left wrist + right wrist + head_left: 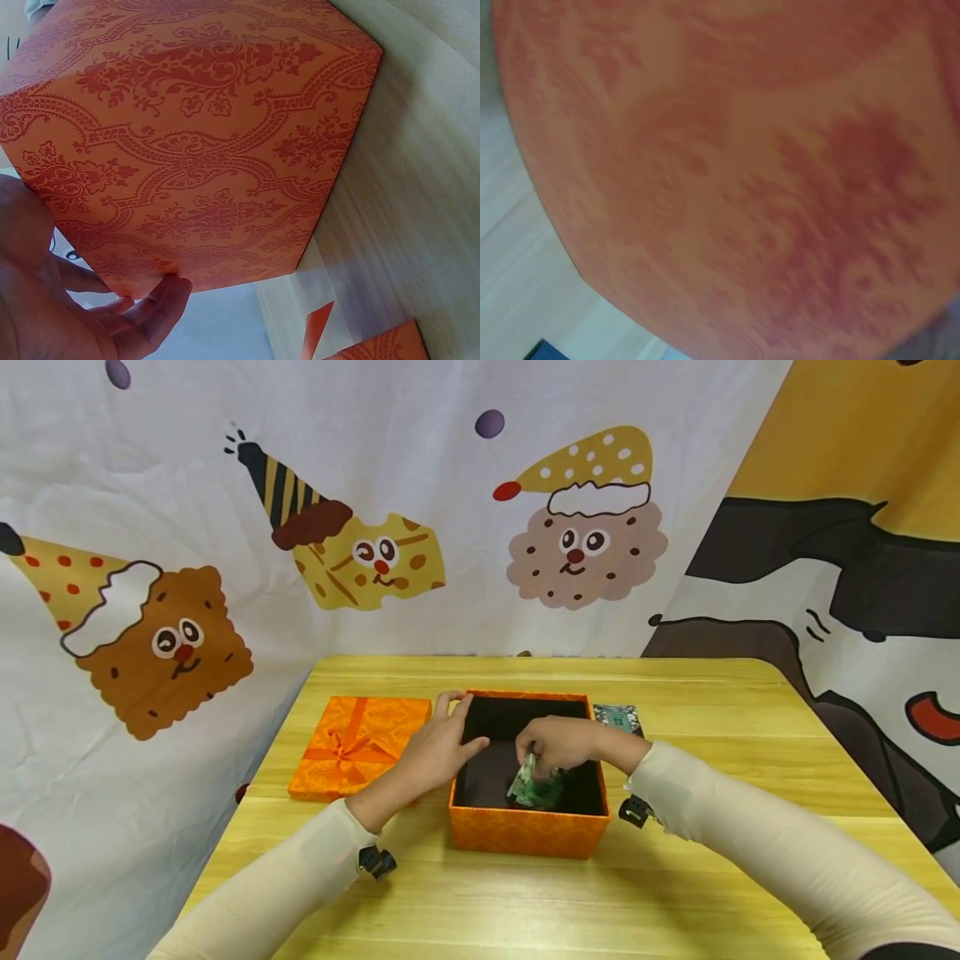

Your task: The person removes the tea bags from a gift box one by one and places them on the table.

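Observation:
An open orange gift box (528, 833) with a dark lining stands on the table. My left hand (437, 747) holds its left wall near the far corner, thumb over the rim. The left wrist view shows fingers (161, 311) of that hand against the patterned outside of the box. Reaching into the box from the right, my right hand (558, 745) pinches a crumpled green-and-white piece (538, 789), possibly a small bag, low near the front wall. Its lower part lies in shadow. In the right wrist view the box's outer wall (727, 172) hides this hand.
The orange lid (322, 777) with a ribbon bow lies on the wooden table (525, 902), left of the box. A dark-and-teal patterned flat item (618, 718) sits just beyond the box's right side. A cartoon-printed cloth (465, 485) hangs behind the table.

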The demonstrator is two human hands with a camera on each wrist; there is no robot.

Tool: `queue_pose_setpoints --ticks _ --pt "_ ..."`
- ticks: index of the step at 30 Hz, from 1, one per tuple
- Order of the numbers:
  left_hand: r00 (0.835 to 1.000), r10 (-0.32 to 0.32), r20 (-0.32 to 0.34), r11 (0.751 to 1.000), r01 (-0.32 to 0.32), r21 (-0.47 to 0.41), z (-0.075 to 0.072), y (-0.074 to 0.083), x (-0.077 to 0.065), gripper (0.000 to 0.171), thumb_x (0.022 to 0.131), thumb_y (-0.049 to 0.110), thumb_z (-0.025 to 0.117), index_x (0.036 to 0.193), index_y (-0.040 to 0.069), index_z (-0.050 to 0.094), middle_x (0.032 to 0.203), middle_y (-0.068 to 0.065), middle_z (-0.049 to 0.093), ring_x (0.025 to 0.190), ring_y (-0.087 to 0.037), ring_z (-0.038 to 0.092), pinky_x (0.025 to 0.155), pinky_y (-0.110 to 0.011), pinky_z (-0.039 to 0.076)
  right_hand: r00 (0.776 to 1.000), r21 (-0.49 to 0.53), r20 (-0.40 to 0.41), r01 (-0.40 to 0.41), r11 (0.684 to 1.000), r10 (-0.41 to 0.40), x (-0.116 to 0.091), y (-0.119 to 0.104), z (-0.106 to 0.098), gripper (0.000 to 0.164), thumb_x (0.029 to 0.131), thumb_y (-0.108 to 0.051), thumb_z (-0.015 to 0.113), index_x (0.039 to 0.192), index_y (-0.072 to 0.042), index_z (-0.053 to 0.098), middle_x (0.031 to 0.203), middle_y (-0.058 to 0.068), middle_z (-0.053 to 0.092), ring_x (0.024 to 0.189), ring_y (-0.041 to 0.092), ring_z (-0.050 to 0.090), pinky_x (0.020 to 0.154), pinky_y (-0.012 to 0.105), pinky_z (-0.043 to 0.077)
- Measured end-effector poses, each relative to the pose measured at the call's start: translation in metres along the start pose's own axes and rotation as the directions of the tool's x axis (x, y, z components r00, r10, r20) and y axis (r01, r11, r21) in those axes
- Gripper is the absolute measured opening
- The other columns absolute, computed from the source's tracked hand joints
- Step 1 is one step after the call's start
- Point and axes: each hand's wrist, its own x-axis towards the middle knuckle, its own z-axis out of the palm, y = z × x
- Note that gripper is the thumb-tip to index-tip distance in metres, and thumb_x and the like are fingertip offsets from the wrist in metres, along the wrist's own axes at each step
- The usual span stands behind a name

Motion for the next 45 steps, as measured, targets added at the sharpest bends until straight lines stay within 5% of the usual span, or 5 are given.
queue_pose_setpoints --ticks 11,17,29,37,45 --pt "1.000 0.003 -0.010 1.000 -0.003 0.001 -0.001 -0.002 0.000 0.079 0.100 0.036 0.070 0.162 0.004 0.032 0.159 -0.018 0.030 0.061 -0.016 0.053 0.050 -0.030 0.043 0.994 0.420 -0.113 0.038 0.907 0.010 -0.016 0.016 -0.027 0.018 0.104 -0.006 0.059 0.122 -0.007 0.062 0.090 0.009 0.065 0.071 0.021 0.050 0.061 0.030 0.041" --pt "1.000 0.007 -0.005 1.000 -0.007 -0.004 -0.002 -0.001 -0.001 0.079 0.100 0.037 0.069 0.162 0.005 0.032 0.159 -0.017 0.030 0.058 -0.017 0.051 0.049 -0.030 0.041 0.976 0.498 -0.218 0.087 0.863 0.028 -0.026 0.028 -0.036 0.024 0.107 -0.007 0.055 0.130 -0.008 0.058 0.107 0.015 0.064 0.083 0.024 0.057 0.066 0.028 0.045" --pt "1.000 0.002 0.005 1.000 -0.002 -0.007 -0.001 0.001 -0.001 0.079 0.100 0.038 0.069 0.162 0.007 0.031 0.160 -0.015 0.030 0.055 -0.017 0.049 0.047 -0.029 0.041 0.926 0.683 -0.364 0.189 0.705 0.105 -0.061 0.066 -0.054 0.026 0.109 -0.006 0.048 0.136 -0.004 0.048 0.106 0.012 0.056 0.082 0.018 0.054 0.068 0.028 0.047" --pt "1.000 -0.005 0.008 1.000 0.005 -0.006 -0.003 0.001 -0.002 0.080 0.101 0.041 0.067 0.163 0.007 0.030 0.160 -0.015 0.029 0.054 -0.017 0.048 0.046 -0.029 0.040 0.914 0.739 -0.375 0.194 0.645 0.154 -0.082 0.100 -0.051 0.028 0.109 -0.008 0.050 0.136 -0.005 0.045 0.127 0.013 0.050 0.099 0.018 0.063 0.085 0.035 0.057" --pt "1.000 0.002 0.013 1.000 -0.002 -0.006 -0.002 0.000 -0.001 0.080 0.101 0.041 0.067 0.163 0.007 0.030 0.160 -0.015 0.030 0.054 -0.016 0.049 0.047 -0.029 0.041 0.907 0.780 -0.356 0.156 0.606 0.225 -0.096 0.130 -0.046 0.028 0.110 -0.009 0.048 0.138 -0.008 0.044 0.120 0.005 0.058 0.097 0.015 0.066 0.085 0.035 0.057"
